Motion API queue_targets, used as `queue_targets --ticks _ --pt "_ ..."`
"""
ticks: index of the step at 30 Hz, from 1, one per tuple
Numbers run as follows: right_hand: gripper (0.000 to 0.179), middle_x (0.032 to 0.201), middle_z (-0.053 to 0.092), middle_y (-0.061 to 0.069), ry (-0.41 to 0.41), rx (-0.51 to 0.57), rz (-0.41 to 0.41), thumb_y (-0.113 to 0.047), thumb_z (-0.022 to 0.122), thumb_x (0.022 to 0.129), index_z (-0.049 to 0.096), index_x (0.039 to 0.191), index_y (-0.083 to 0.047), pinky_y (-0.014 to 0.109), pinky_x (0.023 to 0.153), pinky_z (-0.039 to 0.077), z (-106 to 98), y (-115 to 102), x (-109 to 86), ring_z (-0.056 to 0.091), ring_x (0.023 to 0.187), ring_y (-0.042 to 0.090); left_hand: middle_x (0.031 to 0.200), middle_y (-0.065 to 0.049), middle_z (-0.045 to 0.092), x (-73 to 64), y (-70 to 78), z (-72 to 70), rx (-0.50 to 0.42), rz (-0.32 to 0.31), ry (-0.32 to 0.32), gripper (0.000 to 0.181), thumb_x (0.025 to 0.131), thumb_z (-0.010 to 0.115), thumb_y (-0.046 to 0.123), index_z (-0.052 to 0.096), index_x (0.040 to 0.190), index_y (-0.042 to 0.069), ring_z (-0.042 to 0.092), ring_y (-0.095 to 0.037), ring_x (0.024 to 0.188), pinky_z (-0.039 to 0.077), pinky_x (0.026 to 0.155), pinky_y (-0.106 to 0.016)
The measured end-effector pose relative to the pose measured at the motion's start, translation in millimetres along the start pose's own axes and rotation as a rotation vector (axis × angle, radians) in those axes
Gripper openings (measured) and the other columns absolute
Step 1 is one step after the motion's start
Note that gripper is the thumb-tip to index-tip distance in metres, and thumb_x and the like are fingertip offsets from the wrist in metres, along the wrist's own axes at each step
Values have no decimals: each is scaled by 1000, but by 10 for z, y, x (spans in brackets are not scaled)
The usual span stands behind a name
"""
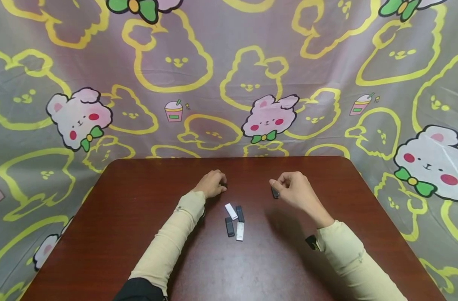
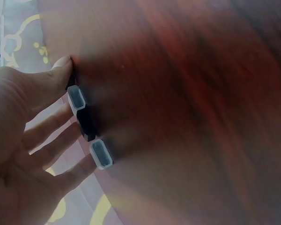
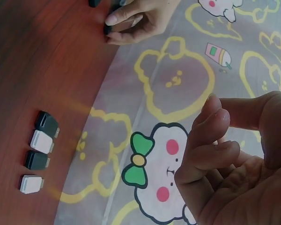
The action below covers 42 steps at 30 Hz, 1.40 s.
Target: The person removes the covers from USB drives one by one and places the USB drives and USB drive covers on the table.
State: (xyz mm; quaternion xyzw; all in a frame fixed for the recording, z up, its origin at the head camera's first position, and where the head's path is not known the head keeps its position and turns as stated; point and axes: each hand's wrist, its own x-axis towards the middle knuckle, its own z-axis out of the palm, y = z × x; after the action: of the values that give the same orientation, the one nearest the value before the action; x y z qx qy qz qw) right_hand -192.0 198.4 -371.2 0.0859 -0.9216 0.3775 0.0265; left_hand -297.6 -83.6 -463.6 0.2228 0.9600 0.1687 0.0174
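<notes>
The left hand [image 1: 211, 184] is pinching a small black stick [image 1: 223, 185] between thumb and fingers, over the far part of the brown table [image 1: 138, 209]. The right hand [image 1: 296, 191] is hovering above the table across from it, its fingers curling narrowly toward the thumb; a partly hidden black stick [image 1: 275, 193] is showing just beside its fingertips, and I cannot tell whether they are holding it. Nearer the person, four more are lying close together: the upper white stick [image 1: 231, 211], the upper black stick [image 1: 240, 214], the lower black stick [image 1: 229, 227] and the lower white stick [image 1: 240, 231]. Pale sleeves [image 1: 172, 238] are covering the forearms, and a patterned curtain [image 1: 198, 96] is hanging behind.
</notes>
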Motion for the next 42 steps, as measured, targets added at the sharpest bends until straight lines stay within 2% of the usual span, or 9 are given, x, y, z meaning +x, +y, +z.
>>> queue_targets --ticks 11,16,19,24,27,31,35,40,42 --pt "26 55 49 -2 -8 -11 -23 -25 70 95 67 75 -8 28 49 36 43 -70 -1 42 50 14 113 -11 69 -40 -49 -18 -49 -11 6 19 89 78 16 71 104 5 64 -31 109 52 99 -45" --pt "20 62 55 1 -51 -27 -36 -24 74 93 66 81 -10 28 51 38 114 -114 5 47 56 14 121 -16 69 -94 -93 -80 -111 -2 21 31 89 77 14 67 116 2 64 -34 118 50 104 -48" --pt "16 70 60 3 -77 -30 -47 -21 76 91 66 88 -9 29 53 41 154 -140 4 51 61 15 127 -18 67 -175 -138 -129 -175 -7 71 38 91 76 13 63 124 2 61 -35 124 47 108 -49" --pt "19 79 64 6 -124 -37 -86 -16 78 89 66 100 -7 30 59 47 216 -173 19 55 67 17 127 -17 66 -450 -219 -217 -204 -36 215 38 92 75 15 62 126 3 59 -36 122 46 105 -52" --pt "20 82 67 3 -166 -88 -159 -17 78 89 67 103 -7 29 63 49 274 -187 44 59 71 14 124 -16 67 -679 -250 -250 -217 -65 261 37 91 76 15 63 125 3 60 -35 118 47 103 -53" --pt "22 86 70 1 -223 -140 -282 -14 80 87 69 105 -7 28 68 53 371 -200 105 61 76 12 123 -16 69 -990 -288 -262 -283 -105 253 37 91 76 17 64 124 4 63 -34 118 49 102 -53" --pt "26 98 72 8 -275 -180 -375 -12 80 86 70 109 -6 36 79 58 481 -203 187 67 90 21 121 -15 70 -1245 -296 -287 -345 -123 248 36 92 76 18 64 123 4 66 -33 115 52 98 -52" --pt "37 122 69 14 -354 -350 -486 -16 77 89 68 123 -3 48 99 54 682 -218 317 63 116 32 116 -14 72 -1511 -244 -347 -382 -124 262 30 94 73 17 66 119 3 69 -29 108 54 95 -51" --pt "39 124 67 12 -394 -392 -513 -17 76 90 68 126 -4 47 100 53 763 -227 360 60 117 30 114 -13 73 -1587 -214 -356 -389 -115 269 27 94 72 16 66 118 3 70 -27 104 55 93 -51"
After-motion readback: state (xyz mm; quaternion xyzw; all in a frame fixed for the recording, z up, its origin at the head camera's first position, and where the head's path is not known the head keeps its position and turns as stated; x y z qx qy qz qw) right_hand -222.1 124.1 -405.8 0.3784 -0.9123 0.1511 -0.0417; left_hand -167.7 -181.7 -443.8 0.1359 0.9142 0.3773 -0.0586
